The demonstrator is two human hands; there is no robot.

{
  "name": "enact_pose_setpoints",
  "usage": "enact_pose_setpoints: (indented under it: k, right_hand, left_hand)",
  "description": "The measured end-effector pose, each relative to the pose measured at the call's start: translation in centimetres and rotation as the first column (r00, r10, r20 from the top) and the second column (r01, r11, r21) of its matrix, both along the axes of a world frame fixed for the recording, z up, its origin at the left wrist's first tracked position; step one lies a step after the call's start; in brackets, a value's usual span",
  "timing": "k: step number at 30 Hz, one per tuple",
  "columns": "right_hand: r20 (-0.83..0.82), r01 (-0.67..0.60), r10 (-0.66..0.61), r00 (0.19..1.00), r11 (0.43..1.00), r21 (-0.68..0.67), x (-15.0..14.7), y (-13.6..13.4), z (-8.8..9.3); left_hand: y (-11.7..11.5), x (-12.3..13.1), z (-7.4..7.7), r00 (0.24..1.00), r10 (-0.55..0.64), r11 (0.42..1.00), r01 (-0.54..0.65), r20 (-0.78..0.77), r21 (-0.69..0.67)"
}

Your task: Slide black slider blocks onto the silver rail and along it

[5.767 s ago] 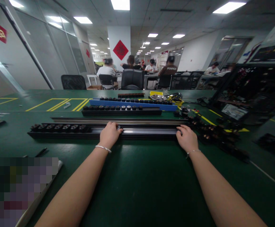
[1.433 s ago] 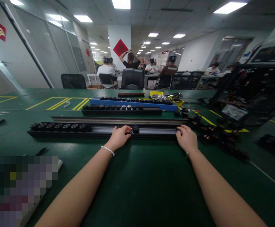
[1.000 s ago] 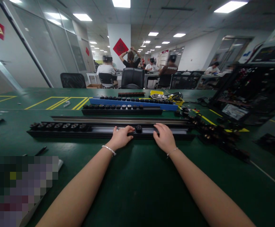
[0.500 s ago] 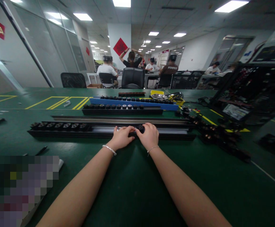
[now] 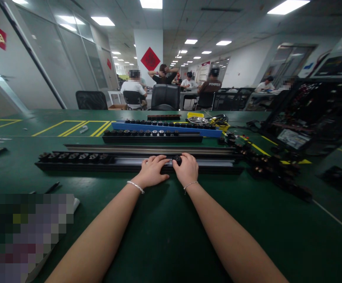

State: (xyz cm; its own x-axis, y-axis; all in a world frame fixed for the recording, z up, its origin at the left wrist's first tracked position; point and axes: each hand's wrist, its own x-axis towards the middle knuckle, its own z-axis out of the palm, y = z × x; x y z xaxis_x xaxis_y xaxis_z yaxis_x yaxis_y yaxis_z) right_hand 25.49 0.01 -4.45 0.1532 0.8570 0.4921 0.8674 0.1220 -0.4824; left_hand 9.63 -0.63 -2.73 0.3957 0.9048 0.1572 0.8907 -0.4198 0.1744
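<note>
A long black rail (image 5: 212, 164) with a silvery channel lies across the green table (image 5: 171, 220) in front of me. Several black socket modules (image 5: 73, 157) sit in its left part. My left hand (image 5: 152, 171) rests on the rail's middle with its fingers curled over the channel. Right beside it, my right hand (image 5: 186, 169) is closed on a small black module (image 5: 177, 159) that sits in the channel. The two hands almost touch.
Behind lie a bare metal rail (image 5: 147, 148), a black rail with modules (image 5: 151, 136) and a blue one (image 5: 165, 126). Loose black modules (image 5: 265, 165) pile at the right, beside a dark machine (image 5: 312, 114). People sit at far desks.
My right hand has slid left along the rail from its right end to the small module in the middle, and now grips it. My left hand stays at the middle.
</note>
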Motion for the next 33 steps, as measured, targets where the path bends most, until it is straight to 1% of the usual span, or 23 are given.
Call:
enact_pose_setpoints:
  k: [11,21,29,33]
  right_hand:
    - [0.022,0.011,-0.011,1.000,1.000,0.013,0.7,0.1,-0.3]
    - [0.024,0.005,-0.005,1.000,1.000,-0.001,0.8,0.0,-0.2]
    - [0.023,0.013,-0.012,1.000,0.999,-0.029,1.3,0.0,0.1]
    - [0.035,0.036,-0.034,0.999,0.998,-0.048,1.6,0.0,0.1]
  left_hand:
    - [0.1,-0.1,-0.3,0.993,-0.025,0.999,0.022,-0.116,-0.028]
    - [0.1,-0.1,-0.7,0.994,-0.016,1.000,0.016,-0.104,-0.007]
    - [-0.2,0.1,-0.4,0.995,-0.006,1.000,0.006,-0.100,-0.002]
    - [-0.2,0.2,-0.4,0.996,-0.005,1.000,0.005,-0.089,0.008]
